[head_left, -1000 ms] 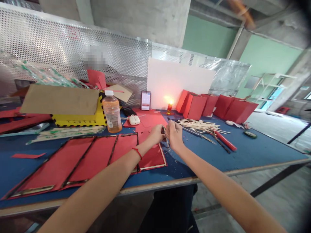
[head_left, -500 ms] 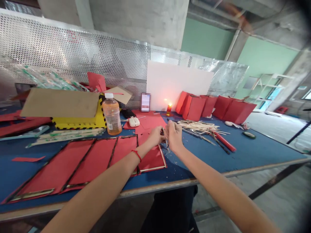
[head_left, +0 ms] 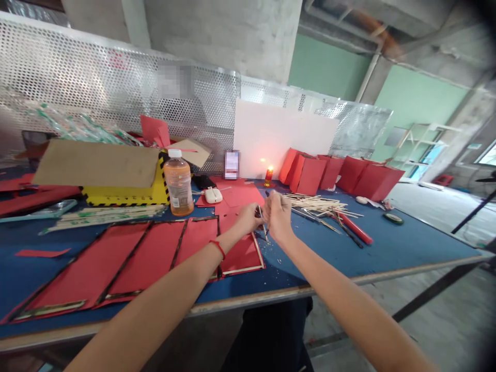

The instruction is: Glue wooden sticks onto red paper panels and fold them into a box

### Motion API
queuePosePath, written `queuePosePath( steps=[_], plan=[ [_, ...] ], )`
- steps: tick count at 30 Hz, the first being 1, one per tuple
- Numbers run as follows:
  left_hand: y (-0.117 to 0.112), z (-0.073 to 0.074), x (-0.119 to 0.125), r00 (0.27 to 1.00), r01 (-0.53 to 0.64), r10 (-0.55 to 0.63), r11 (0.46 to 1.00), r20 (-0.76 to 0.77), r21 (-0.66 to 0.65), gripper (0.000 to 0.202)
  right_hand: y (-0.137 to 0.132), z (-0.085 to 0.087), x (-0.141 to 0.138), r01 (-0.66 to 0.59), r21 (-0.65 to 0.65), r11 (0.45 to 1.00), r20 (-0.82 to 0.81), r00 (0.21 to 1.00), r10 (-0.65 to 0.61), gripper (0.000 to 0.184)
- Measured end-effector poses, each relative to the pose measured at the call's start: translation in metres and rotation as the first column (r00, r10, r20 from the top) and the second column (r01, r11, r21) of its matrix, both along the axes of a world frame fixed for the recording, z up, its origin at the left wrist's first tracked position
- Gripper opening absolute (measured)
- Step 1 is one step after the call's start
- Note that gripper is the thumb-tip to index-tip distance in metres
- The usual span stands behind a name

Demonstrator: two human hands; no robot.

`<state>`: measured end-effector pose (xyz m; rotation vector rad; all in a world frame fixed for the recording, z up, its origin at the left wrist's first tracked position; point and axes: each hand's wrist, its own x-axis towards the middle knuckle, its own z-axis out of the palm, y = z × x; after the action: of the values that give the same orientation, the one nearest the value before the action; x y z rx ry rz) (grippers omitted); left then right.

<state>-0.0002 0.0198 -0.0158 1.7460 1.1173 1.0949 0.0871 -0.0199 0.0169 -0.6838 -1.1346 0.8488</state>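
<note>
The person's left hand (head_left: 248, 218), with a red cord around its wrist, and right hand (head_left: 278, 217) are held close together just above the counter (head_left: 387, 253). Their fingertips pinch a thin wooden stick (head_left: 263, 222), which angles downward between them; both hands are closed on it.

Directly below and to the left of the left hand lie flat red paper panels (head_left: 143, 258) edged with dark strips, and the nearest panel almost meets that hand. Small crumbs (head_left: 271, 261) are scattered on the counter beneath the right hand.

To the right of the right hand sits a loose pile of wooden sticks (head_left: 318, 203), with a red tube (head_left: 355, 229) just beyond it. Farther ahead of the hands stand folded red paper pieces (head_left: 308, 174) and a small lit red candle (head_left: 268, 176). Ahead and left of the left hand are an orange-filled plastic bottle (head_left: 178, 186) and a yellow box with black hazard stripes (head_left: 124, 190).
</note>
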Motion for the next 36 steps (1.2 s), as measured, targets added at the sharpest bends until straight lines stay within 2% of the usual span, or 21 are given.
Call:
queuePosePath(
  steps=[5, 10, 16, 21, 25, 30, 33, 36],
  plan=[
    [0.0000, -0.0008, 0.0007, 1.000, 0.001, -0.001, 1.000, -0.022, 0.016, 0.021, -0.0015, -0.0032, 0.0011, -0.014, -0.007, 1.000, 0.042, 0.999, 0.014, 0.052],
    [0.0057, -0.0070, -0.0003, 1.000, 0.021, -0.020, 0.999, -0.017, 0.024, 0.021, -0.0006, 0.0008, 0.0014, 0.000, 0.007, 1.000, -0.065, 0.998, 0.000, 0.052],
    [0.0054, -0.0067, -0.0006, 0.999, 0.027, -0.026, 0.999, -0.047, 0.028, 0.020, -0.0015, 0.0026, 0.0019, -0.028, -0.011, 1.000, -0.083, 0.996, 0.027, 0.051],
    [0.0039, -0.0051, -0.0016, 0.997, -0.002, 0.006, 0.999, -0.082, 0.050, 0.019, -0.0029, 0.0003, 0.0020, -0.053, -0.029, 0.998, -0.057, 0.997, 0.052, 0.051],
    [0.0051, -0.0061, -0.0026, 0.989, -0.019, 0.033, 0.995, -0.145, 0.099, 0.019, -0.0016, 0.0003, 0.0023, -0.018, 0.001, 1.000, -0.102, 0.995, 0.018, 0.051],
    [0.0053, -0.0063, -0.0019, 0.981, -0.044, 0.069, 0.990, -0.183, 0.134, 0.018, -0.0037, -0.0016, 0.0024, -0.045, -0.006, 0.999, -0.054, 0.998, 0.045, 0.051],
    [0.0053, -0.0075, -0.0008, 0.986, -0.040, 0.061, 0.990, -0.158, 0.134, 0.017, -0.0053, -0.0030, 0.0017, -0.030, -0.009, 1.000, -0.093, 0.995, 0.029, 0.052],
    [0.0061, -0.0093, -0.0006, 0.992, -0.032, 0.049, 0.989, -0.116, 0.142, 0.015, -0.0044, -0.0024, 0.0015, -0.080, -0.042, 0.996, -0.044, 0.996, 0.078, 0.053]
  ],
)
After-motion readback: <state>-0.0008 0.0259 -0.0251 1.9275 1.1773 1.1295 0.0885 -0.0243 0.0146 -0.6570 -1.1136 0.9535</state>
